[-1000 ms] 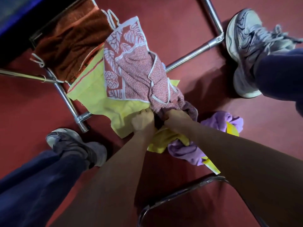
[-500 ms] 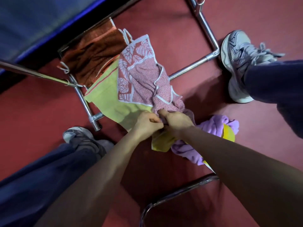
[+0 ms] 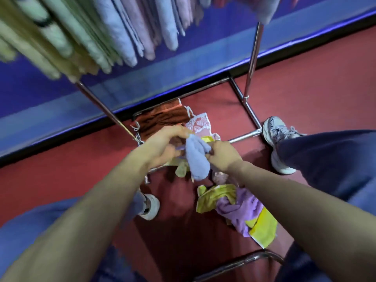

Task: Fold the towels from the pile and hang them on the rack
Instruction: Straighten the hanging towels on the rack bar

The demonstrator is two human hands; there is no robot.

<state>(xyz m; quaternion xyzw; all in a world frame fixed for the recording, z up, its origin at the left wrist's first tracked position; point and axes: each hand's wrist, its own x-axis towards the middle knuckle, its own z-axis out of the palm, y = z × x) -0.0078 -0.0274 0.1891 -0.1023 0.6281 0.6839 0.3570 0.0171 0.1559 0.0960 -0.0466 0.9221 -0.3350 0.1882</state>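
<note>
Since it droops limp between the hands, the pale blue towel [image 3: 196,159] is judged light, soft and floppy. It is held over the foot of the rack [image 3: 252,58]. The left hand [image 3: 162,147] clasps its top and the right hand [image 3: 220,157] pinches its side. Best hold: the corners.

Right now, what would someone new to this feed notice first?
The left hand and right hand grip a pale blue towel mid-frame. Rows of folded towels hang from the rack across the top, and a crumpled purple and yellow pile lies on the floor at lower right.
</note>
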